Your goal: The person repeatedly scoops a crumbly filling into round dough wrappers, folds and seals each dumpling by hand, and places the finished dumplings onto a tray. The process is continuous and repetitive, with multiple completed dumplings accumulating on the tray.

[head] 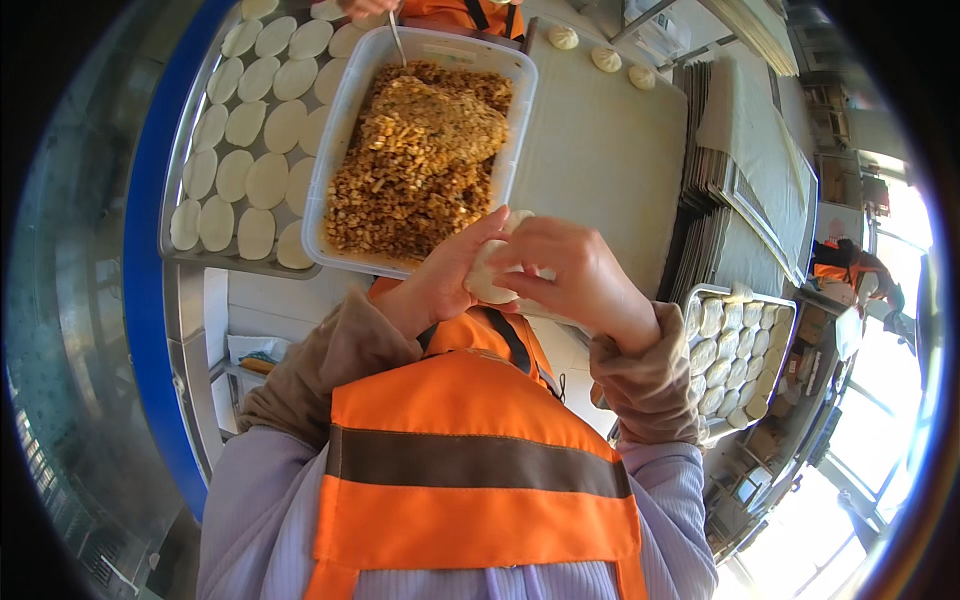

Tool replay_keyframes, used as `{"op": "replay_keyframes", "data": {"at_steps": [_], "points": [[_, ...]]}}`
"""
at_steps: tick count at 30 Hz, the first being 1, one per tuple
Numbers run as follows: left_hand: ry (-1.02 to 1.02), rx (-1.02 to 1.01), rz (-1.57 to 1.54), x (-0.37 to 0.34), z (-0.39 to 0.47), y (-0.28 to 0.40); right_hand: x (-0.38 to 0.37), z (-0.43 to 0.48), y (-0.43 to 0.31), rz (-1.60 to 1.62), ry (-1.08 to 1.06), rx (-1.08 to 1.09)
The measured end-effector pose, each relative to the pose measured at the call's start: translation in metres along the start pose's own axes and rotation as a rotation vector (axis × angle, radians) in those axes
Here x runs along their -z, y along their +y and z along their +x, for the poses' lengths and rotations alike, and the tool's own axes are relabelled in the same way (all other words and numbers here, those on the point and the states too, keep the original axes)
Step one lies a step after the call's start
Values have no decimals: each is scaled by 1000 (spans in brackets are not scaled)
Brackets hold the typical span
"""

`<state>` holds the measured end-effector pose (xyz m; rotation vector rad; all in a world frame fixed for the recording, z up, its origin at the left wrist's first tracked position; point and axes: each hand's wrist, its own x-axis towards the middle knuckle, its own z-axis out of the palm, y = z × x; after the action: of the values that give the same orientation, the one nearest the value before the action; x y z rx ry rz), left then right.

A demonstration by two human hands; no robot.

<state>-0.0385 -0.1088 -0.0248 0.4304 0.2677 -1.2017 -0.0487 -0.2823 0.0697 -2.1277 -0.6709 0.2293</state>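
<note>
My left hand [444,279] cups a piece of pale dough [484,277] just past the near right corner of a plastic tub [321,187]. Over the same dough, my right hand [564,268] bends its fingers, and the fingertips meet its upper side. Whether the dough has anything inside is hidden by my fingers. Brown chopped filling [412,165] is heaped in the tub, with a smoother, paler mass on top at the far side. Flat dough rounds [267,181] lie in rows on a metal tray to the left.
Several pleated buns [606,59] sit at the far end of a lined board [600,165]. Stacked trays with cloths [750,165] stand at the right, near a tray of dough pieces [731,360]. Across the tub, another person's hand [367,7] holds a metal utensil [397,37].
</note>
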Motion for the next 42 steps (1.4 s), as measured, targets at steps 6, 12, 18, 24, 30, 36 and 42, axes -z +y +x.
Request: {"op": "replay_keyframes", "data": {"at_steps": [6, 12, 18, 24, 30, 36, 42], "points": [[302, -104, -71, 42, -47, 36, -64, 75, 72, -190, 257, -278], [358, -190, -152, 88, -90, 68, -94, 115, 106, -558, 55, -153], [315, -222, -177, 103, -105, 81, -97, 123, 111, -753, -57, -76], [291, -218, -187, 104, -106, 86, -97, 121, 110, -625, 57, -138], [296, -202, -196, 102, -102, 84, -88, 108, 93, -22, 192, -670], [267, -214, -178, 95, -88, 79, -76, 101, 73, 451, 332, -823], [309, -213, -170, 96, -90, 75, -82, 90, 92, -22, 361, -765]]}}
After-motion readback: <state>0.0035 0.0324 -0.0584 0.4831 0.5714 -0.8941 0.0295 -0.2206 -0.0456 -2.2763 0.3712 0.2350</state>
